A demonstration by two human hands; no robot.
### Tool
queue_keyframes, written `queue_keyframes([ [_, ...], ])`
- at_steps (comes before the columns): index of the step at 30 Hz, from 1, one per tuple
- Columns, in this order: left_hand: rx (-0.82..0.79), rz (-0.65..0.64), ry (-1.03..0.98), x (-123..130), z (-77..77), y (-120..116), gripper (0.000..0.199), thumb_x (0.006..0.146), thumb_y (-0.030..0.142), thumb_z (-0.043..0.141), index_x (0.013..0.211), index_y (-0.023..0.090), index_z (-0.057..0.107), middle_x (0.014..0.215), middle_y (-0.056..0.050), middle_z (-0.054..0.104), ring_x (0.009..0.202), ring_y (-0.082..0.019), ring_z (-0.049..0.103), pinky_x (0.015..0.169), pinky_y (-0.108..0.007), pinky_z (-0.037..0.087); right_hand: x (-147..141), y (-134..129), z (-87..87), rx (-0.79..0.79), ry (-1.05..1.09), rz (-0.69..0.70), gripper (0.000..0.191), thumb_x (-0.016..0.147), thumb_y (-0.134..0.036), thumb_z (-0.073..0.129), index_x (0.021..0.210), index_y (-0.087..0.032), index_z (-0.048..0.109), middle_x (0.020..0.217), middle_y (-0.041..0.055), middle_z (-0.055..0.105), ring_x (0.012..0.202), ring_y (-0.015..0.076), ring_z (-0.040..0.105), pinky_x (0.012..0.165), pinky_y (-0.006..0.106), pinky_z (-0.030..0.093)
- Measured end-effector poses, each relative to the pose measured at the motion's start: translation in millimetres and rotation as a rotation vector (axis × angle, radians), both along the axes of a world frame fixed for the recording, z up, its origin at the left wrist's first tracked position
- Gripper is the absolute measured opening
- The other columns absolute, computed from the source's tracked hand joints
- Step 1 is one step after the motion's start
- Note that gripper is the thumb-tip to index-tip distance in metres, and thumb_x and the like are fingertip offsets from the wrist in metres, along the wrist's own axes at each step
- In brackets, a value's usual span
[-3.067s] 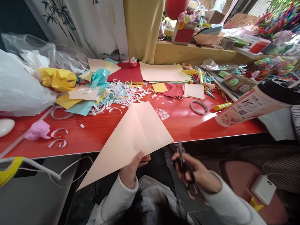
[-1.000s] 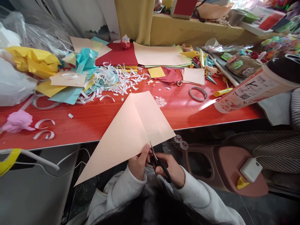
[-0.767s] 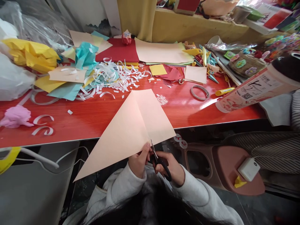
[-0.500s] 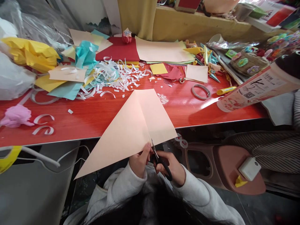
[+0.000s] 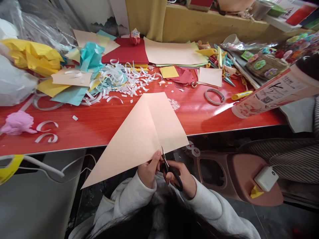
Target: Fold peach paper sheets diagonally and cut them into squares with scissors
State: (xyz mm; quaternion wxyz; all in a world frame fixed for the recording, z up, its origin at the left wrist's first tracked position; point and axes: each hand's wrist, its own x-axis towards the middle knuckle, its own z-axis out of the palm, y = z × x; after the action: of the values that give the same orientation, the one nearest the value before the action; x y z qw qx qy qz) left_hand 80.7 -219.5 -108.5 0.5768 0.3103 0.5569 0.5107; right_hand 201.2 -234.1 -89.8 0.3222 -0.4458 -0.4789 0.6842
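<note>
Our right hand has moved leftward to lower centre, gripping scissors at the peach sheet our left hand pinches.

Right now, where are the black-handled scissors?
In the head view, the scissors are in the right hand, below and just right of centre, blades at the near edge of the peach paper.

Left hand and right hand close together, both curled.
</note>
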Motion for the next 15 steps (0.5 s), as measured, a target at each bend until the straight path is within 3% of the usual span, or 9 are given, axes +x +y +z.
queue_keyframes([
  [3, -0.019, -0.003, -0.007, -1, 1.2, 0, 0.036, 0.075, 0.045, 0.058, 0.055, 0.015, 0.057, 0.033, 0.007, 0.037, 0.03, -0.004, 0.031, 0.033, -0.019, 0.027, -3, -2, -4.0, -0.028, 0.016, -0.034, 0.048, 0.066, -0.059, 0.062, 0.073, -0.012, 0.056, 0.05, -0.003, 0.048, 0.042, 0.0057, 0.035, 0.041, 0.02, 0.031],
  [8, -0.019, -0.026, -0.017, -3, 1.8, 2, 0.036, 0.076, 0.045, 0.057, 0.056, 0.015, 0.056, 0.033, 0.008, 0.037, 0.029, -0.003, 0.029, 0.033, -0.018, 0.024, -6, -5, -10.9, -0.006, 0.033, -0.063, 0.048, 0.069, -0.056, 0.062, 0.085, -0.011, 0.059, 0.05, -0.0039, 0.047, 0.042, 0.0064, 0.038, 0.042, 0.02, 0.032],
  [15, -0.023, -0.053, -0.055, -4, 4.8, 4, 0.035, 0.076, 0.044, 0.057, 0.057, 0.015, 0.056, 0.033, 0.008, 0.035, 0.029, -0.003, 0.026, 0.033, -0.018, 0.019, -9, -8, -7.8, 0.038, -0.053, -0.065, 0.044, 0.074, -0.055, 0.058, 0.086, -0.012, 0.061, 0.049, -0.0044, 0.046, 0.043, 0.0074, 0.04, 0.043, 0.021, 0.033],
])
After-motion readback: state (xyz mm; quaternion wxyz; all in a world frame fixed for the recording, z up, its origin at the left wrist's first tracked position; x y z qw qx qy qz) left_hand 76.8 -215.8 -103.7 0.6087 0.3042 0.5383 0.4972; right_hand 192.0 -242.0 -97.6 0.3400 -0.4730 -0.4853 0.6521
